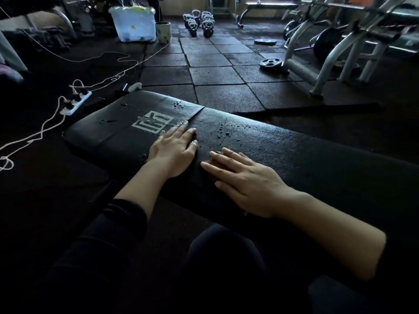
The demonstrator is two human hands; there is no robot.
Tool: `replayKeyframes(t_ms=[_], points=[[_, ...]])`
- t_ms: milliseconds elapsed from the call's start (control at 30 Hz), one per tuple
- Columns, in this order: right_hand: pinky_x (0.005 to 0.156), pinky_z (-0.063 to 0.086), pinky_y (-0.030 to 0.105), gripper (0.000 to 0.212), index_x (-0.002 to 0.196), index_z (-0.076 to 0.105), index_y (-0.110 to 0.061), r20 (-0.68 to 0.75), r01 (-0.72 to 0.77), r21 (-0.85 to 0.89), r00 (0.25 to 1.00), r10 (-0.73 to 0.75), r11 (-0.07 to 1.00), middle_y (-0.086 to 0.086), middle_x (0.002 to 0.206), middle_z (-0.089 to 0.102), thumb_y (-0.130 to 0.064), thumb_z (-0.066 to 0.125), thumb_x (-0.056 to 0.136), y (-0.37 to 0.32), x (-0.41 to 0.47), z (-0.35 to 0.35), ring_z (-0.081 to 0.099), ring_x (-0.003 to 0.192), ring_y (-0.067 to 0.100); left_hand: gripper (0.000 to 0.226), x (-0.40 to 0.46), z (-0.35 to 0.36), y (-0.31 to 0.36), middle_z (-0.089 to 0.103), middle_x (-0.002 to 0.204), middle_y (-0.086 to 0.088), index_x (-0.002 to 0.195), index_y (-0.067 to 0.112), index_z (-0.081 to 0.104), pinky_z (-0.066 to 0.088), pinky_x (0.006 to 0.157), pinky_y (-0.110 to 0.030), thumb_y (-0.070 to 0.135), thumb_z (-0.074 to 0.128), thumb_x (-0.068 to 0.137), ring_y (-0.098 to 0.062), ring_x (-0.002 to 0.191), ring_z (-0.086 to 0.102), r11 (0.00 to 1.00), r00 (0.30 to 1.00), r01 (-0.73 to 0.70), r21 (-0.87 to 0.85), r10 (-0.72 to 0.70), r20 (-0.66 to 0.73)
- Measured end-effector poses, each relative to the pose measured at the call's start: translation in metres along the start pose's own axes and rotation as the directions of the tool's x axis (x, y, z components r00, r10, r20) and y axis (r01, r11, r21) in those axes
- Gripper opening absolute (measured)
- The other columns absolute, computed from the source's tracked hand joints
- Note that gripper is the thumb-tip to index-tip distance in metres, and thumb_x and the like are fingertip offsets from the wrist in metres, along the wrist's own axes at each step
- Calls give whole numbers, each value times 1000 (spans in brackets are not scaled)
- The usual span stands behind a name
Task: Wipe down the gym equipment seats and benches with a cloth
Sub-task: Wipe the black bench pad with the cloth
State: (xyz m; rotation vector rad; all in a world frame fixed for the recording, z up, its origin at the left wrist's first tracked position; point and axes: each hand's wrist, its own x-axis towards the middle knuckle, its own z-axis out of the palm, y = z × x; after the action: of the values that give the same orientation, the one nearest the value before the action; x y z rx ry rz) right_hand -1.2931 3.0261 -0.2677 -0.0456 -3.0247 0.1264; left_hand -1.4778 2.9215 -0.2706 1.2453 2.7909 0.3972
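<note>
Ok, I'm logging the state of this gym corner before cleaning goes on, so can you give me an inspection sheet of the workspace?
Surface: black padded bench with a white logo; water drops scattered near the middle seam.
Job's things: a dark cloth may lie under the hands, but too dim to tell.
Clutter: two weight plates on the floor tiles, kettlebells grouped farther back.
Hands: left hand flat on the bench, fingers straight; right hand flat beside it, fingers straight.
Cables: white power strip on the floor left of the bench, with white cords trailing.
Surroundings: translucent storage bin, small pale bucket, white-framed machine at right.
</note>
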Motion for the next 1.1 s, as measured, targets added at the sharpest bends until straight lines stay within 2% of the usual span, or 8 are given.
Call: replayKeyframes(t_ms=[267,433,533,633,767,933,1033,1100], points=[[117,5,26,48,148,22,-38,52,-242,33,969,240,970,-7,157,18,-42,29,101,74,110,0,10,146,13,52,5,6,-5,1,160,15,154,30,11,-7,118,-30,38,19,104,-6,147,-7,1000,999,26,-11,-25,36],[115,8,22,46,146,30,-33,8,-403,76,915,404,912,-3,155,25,-37,34,101,117,87,-7,17,144,13,52,6,10,-9,2,160,17,154,34,13,-6,118,-30,41,21,103,-3,146,-6,1000,1000,10,-11,-10,7],[116,4,23,48,148,24,-33,20,-395,16,919,394,919,-5,157,19,-38,31,101,97,55,-8,10,146,13,52,7,11,-8,3,160,18,153,34,13,-5,118,-31,41,21,102,-4,147,-4,1000,1000,22,-6,-22,-7],[118,0,26,49,149,18,-35,-22,-265,-44,964,265,963,-8,158,15,-39,27,101,58,43,-1,4,147,15,53,9,11,-5,3,160,18,153,33,14,-4,118,-31,41,21,102,-5,147,-4,1000,1000,23,-9,-23,-19],[119,1,30,49,150,16,-33,-22,-175,-62,984,174,983,-6,158,16,-39,24,102,38,82,6,5,147,16,52,9,11,-6,4,160,18,153,33,14,-3,118,-31,40,21,102,-4,147,-4,1000,999,27,0,-27,-25],[115,3,22,48,149,22,-33,40,-265,15,964,264,964,-5,157,21,-40,26,102,93,129,0,13,145,12,52,6,9,-7,4,160,19,153,35,14,-6,118,-29,41,21,102,-2,146,-5,999,1000,15,-34,-15,-18],[114,14,25,47,147,28,-33,27,-392,41,920,391,919,-5,155,26,-42,29,101,127,111,-5,23,142,15,51,5,9,-8,3,159,20,153,36,14,-6,117,-29,41,22,102,-2,146,-5,999,1000,7,-39,-7,-20],[114,14,25,47,147,28,-34,21,-440,30,898,439,898,-5,155,26,-42,29,101,131,86,-9,21,143,14,52,6,10,-8,5,159,20,153,36,16,-5,117,-30,41,23,102,-2,146,-4,999,999,12,-46,-13,-29]])
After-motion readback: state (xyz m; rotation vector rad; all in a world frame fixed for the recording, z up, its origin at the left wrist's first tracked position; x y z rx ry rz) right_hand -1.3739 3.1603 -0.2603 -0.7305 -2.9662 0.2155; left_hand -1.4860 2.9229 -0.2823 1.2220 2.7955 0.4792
